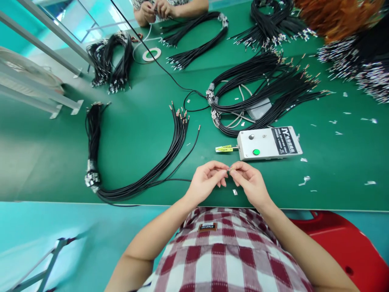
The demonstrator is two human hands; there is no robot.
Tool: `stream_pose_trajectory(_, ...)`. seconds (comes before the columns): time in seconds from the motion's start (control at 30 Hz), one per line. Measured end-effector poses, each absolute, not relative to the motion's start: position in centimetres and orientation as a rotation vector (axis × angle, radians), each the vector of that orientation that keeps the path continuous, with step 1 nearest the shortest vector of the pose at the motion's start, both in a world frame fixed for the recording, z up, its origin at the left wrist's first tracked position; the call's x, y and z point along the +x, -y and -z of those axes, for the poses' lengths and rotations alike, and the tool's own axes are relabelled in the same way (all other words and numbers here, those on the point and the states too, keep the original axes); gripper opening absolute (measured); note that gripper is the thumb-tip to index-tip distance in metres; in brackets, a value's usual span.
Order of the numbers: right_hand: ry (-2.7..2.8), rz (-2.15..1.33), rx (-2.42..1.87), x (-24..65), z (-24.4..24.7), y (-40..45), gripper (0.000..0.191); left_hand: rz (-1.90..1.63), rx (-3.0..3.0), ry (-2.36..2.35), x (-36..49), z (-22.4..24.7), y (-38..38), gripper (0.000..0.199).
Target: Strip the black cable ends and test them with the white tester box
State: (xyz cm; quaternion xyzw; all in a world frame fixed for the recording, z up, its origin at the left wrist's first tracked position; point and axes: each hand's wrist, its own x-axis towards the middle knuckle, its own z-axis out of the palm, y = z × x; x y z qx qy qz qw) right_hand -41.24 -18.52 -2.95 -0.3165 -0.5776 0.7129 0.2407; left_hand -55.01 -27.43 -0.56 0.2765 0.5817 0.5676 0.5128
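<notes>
A black cable (179, 179) from the bundle (142, 181) on the left runs under my left hand (209, 180). My left thumb and fingers are pinched around this cable close to its end. Fingertip to fingertip with it, my right hand (247, 180) is closed in a pinch on the bare tip of the same cable; the tip itself is mostly hidden. Just beyond my hands lies a white box-shaped device (263, 148) with a green button, a knob and a yellow-green clip (224, 149) at its left end. A small white scrap (235, 192) lies below my fingers.
More black cable bundles (252, 77) lie across the green table (136, 134). A tape roll (151, 54) sits near the back. Another person's hands (156, 10) work at the far edge. Scraps dot the right side, and a red stool (340, 247) stands at lower right.
</notes>
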Motion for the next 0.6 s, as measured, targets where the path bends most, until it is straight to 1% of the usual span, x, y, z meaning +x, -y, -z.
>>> stream_pose_trajectory(0.07, 1.595, -1.917, -0.844, -41.2, 3.0, 18.6, 0.026, -1.324, 0.712, -1.473, -54.9, 0.1, 27.8, 0.025)
stream_pose_trajectory(0.2, 1.62, -1.838, -0.779, -40.8, 3.1, 19.0, 0.022, -1.369, 0.978, -1.737, -54.4, -0.3, 28.4, 0.01)
stream_pose_trajectory(0.33, 1.725, -1.737, -0.717, -40.1, 2.9, 18.7, 0.012, -1.405, 1.26, -1.883, -54.1, -0.3, 28.3, 0.011)
stream_pose_trajectory(0.37, 1.778, -1.653, -0.697, -39.9, 2.7, 18.5, 0.011, -1.397, 1.298, -1.897, -54.0, -0.3, 28.2, 0.011)
stream_pose_trajectory(0.47, 1.995, -1.272, -0.626, -39.3, 1.1, 17.8, 0.02, -1.334, 1.412, -1.94, -53.7, -0.1, 28.0, 0.012)
stream_pose_trajectory(0.5, 2.069, -1.144, -0.608, -39.2, 0.5, 17.7, 0.02, -1.313, 1.456, -1.956, -53.5, -0.1, 28.0, 0.013)
stream_pose_trajectory(0.53, 2.13, -1.023, -0.595, -39.1, -0.1, 17.7, 0.016, -1.303, 1.496, -1.972, -53.3, 0.1, 28.2, 0.014)
stream_pose_trajectory(0.57, 2.174, -0.934, -0.585, -39.1, -0.5, 17.7, 0.008, -1.302, 1.535, -1.975, -53.1, 0.4, 28.4, 0.017)
stream_pose_trajectory(0.6, 2.2, -0.875, -0.573, -39.2, -0.6, 17.8, 0.007, -1.323, 1.573, -1.975, -53.0, 0.9, 28.5, 0.018)
